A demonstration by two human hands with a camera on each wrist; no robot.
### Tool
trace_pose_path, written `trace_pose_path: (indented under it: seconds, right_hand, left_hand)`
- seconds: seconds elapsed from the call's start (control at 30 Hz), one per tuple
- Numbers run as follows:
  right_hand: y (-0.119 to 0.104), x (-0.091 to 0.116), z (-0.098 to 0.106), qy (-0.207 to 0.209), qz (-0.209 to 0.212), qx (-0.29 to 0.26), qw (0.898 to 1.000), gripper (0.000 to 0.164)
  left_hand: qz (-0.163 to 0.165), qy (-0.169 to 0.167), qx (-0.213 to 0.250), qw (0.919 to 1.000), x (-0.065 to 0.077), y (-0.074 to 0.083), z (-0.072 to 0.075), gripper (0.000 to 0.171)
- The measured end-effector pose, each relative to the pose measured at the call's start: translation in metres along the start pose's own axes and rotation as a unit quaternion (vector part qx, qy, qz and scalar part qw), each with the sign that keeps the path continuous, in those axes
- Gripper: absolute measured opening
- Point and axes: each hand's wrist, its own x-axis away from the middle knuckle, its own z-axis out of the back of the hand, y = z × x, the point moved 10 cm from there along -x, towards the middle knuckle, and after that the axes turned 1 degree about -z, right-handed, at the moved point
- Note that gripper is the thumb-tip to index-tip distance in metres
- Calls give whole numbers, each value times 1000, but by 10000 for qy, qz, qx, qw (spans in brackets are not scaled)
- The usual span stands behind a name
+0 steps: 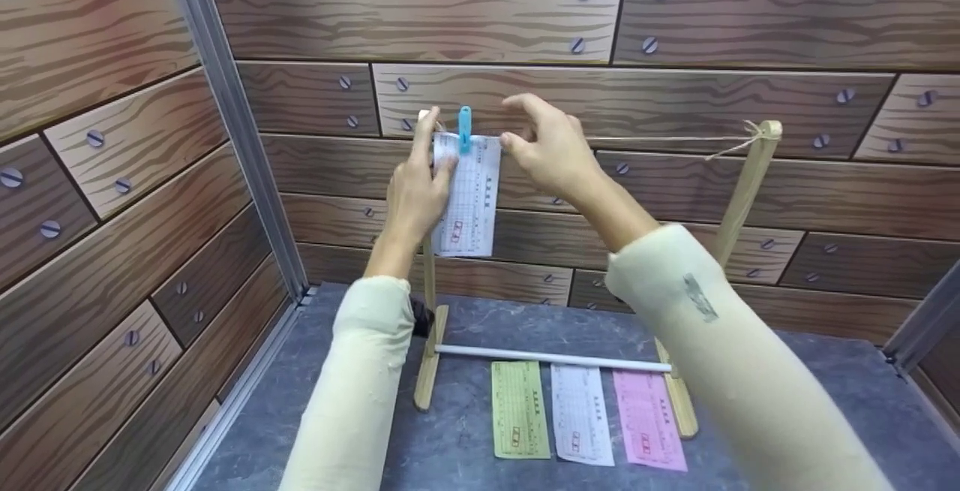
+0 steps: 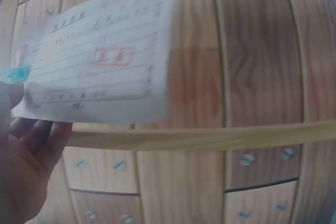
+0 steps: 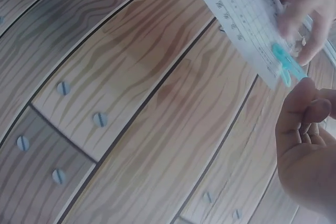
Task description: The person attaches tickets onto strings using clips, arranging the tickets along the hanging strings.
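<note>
A white slip point(image 1: 476, 198) hangs with its long sides running down, printed with small black characters and ruled lines, a red boxed stamp near its lower end; the left grip point(image 1: 415, 194) holds its left edge, thumb in front. A blue clip point(image 1: 465, 127) stands upright on its top edge, and the right grip point(image 1: 559, 149) is just beside the upper right corner. The thin string point(image 1: 652, 138) runs about level with that edge.

A grey tabletop point(image 1: 285, 386) bears a wooden stand point(image 1: 429, 378) and three printed paper slips point(image 1: 582, 416).
</note>
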Motion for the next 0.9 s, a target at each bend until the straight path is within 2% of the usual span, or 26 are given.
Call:
trace_pose_path:
  seconds: [0.13, 0.27, 0.43, 0.53, 0.63, 0.7, 0.8, 0.9]
  right_hand:
    - [8, 23, 13, 130, 340, -7, 9993, 41]
    - [19, 47, 25, 157, 567, -7, 9983, 39]
    - [40, 76, 39, 201, 578, 15, 9981, 36]
    - [54, 96, 46, 241, 548, 18, 9982, 32]
    - [67, 115, 53, 295, 541, 50, 9981, 27]
    - [77, 128, 57, 304, 542, 55, 9980, 24]
    - [95, 148, 59, 240, 473, 9, 9986, 19]
    - [121, 168, 58, 230, 227, -96, 9994, 17]
  left_hand:
    - [-216, 124, 427, 9988, 23, -11, -11, 71]
    - [-264, 39, 800, 9964, 47, -28, -25, 59]
    - [185, -270, 1208, 9921, 78, -54, -49, 46]
    - [461, -470, 1622, 9846, 98, -69, -64, 43]
    - [621, -945, 1659, 9796, 120, -81, -84, 42]
    - [709, -1465, 1430, 9762, 137, -87, -98, 42]
    - [823, -2210, 1038, 9662, 162, -95, -117, 39]
    - [906, -2540, 852, 9592, 182, -100, -127, 36]
